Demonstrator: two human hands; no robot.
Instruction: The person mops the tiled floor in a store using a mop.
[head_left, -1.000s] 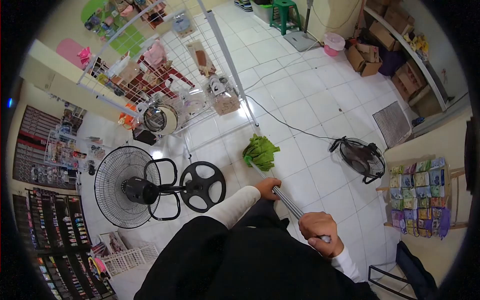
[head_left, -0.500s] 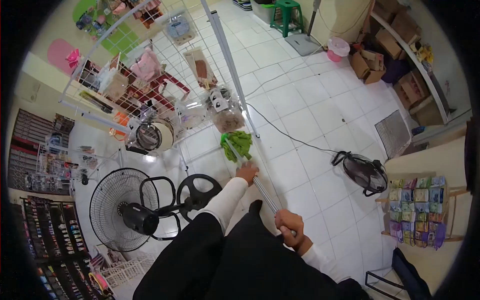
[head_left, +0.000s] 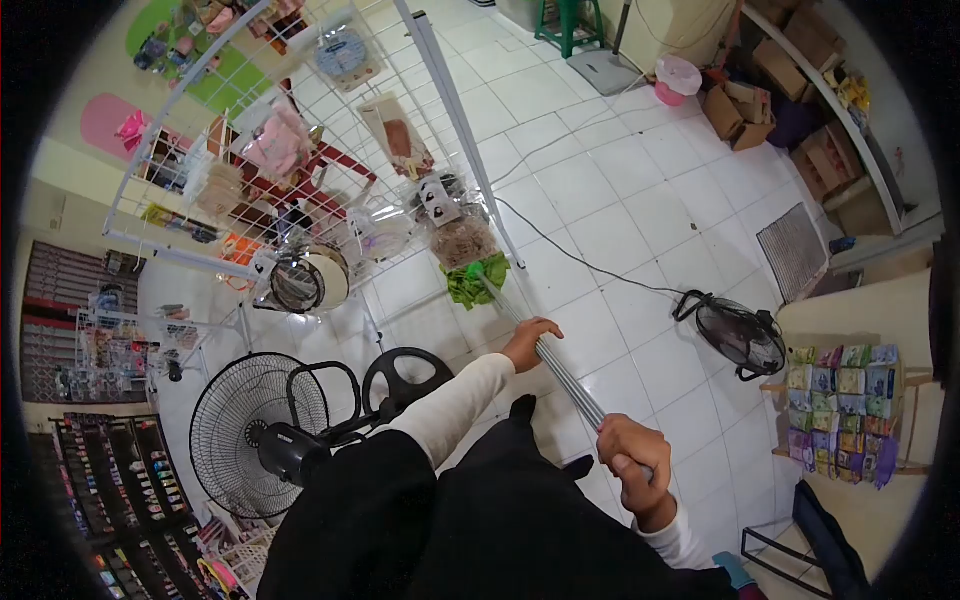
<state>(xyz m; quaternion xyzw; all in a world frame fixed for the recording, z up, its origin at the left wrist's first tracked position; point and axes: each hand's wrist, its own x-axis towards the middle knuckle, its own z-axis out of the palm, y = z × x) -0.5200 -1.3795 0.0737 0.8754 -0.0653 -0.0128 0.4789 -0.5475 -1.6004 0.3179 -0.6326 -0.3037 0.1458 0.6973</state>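
Note:
A metal mop handle [head_left: 575, 385] runs from the lower right up to a green mop head [head_left: 474, 283] on the white tiled floor. My left hand [head_left: 532, 343] is closed round the middle of the handle. Near the handle's top end, my right hand [head_left: 635, 462] is wrapped round it in a fist. The mop head lies at the foot of a white wire rack [head_left: 440, 75], partly hidden under a hanging plastic bag with brown contents [head_left: 463, 240].
A large black fan [head_left: 290, 450] stands at the left. On the right floor are a smaller black fan [head_left: 735, 335], its cable, and a metal grille [head_left: 792, 252]. Cardboard boxes [head_left: 738, 115], a pink bin [head_left: 677, 80] and a green stool [head_left: 569, 27] sit farther back.
Both hands and the handle have moved to the right in view, my right hand also lower. The mop head has shifted slightly up, more under the bag. Both hands still hold the handle.

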